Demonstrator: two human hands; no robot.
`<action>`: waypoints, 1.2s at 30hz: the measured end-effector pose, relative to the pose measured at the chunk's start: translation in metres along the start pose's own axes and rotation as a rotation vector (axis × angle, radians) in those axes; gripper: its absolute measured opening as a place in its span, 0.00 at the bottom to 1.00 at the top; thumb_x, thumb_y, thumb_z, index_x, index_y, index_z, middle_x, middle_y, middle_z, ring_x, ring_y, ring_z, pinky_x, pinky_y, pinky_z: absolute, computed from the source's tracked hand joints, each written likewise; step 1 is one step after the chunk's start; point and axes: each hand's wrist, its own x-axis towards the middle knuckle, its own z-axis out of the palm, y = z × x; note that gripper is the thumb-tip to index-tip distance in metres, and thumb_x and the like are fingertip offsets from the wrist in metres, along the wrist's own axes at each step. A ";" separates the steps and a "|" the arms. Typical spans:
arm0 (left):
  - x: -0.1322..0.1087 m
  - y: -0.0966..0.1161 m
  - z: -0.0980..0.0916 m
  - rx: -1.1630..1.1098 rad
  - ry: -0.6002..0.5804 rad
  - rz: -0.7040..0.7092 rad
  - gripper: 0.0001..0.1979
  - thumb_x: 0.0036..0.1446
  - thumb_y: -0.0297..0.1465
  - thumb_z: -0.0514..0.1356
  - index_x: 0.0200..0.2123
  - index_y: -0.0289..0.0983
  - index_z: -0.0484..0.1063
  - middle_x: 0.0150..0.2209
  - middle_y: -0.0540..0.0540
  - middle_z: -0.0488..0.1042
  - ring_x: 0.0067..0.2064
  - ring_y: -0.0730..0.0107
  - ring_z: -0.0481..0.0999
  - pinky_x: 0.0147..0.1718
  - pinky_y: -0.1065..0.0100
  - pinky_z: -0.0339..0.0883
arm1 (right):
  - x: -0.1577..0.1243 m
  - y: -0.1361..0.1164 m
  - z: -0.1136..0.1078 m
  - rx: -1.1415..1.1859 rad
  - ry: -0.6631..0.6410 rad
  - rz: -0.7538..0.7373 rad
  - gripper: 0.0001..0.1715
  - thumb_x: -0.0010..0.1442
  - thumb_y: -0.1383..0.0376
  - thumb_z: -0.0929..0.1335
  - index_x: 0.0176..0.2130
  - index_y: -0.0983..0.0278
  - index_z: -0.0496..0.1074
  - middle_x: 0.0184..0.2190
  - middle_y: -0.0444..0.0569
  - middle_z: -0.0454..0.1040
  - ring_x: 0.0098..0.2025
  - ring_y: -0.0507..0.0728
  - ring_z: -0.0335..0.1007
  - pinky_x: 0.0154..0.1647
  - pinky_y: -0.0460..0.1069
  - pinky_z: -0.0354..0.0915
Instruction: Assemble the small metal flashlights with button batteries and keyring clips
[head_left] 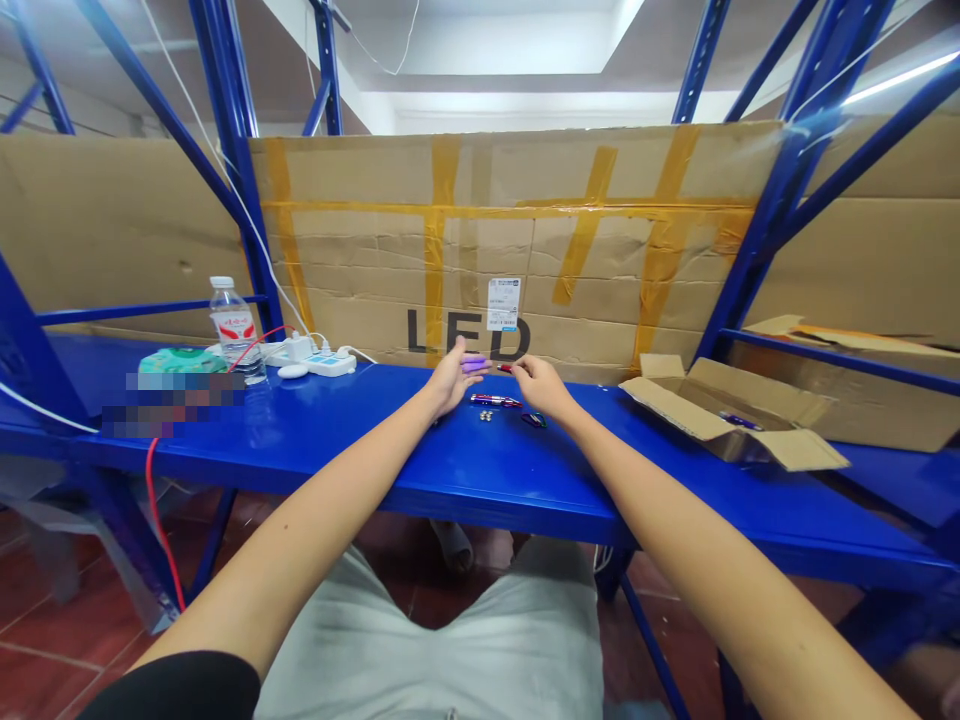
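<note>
Both my arms reach forward over a blue metal shelf. My left hand pinches a small purple tube between thumb and fingers. My right hand is closed on a small red piece, held close to the purple tube's end. Below the hands, on the shelf, lie a red pen-like light, a few small silver button cells and a small dark clip-like part.
A taped cardboard sheet marked LED stands behind the shelf. An open cardboard box sits to the right. At the left stand a water bottle, a white power strip and a green pack. Blue rack posts frame the space.
</note>
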 end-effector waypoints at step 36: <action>-0.005 0.013 -0.013 -0.180 -0.191 -0.125 0.45 0.61 0.56 0.37 0.70 0.29 0.40 0.69 0.33 0.50 0.69 0.59 0.52 0.64 0.61 0.52 | 0.005 0.008 -0.006 -0.138 -0.108 -0.063 0.18 0.65 0.69 0.59 0.42 0.67 0.77 0.44 0.57 0.79 0.48 0.60 0.74 0.50 0.51 0.64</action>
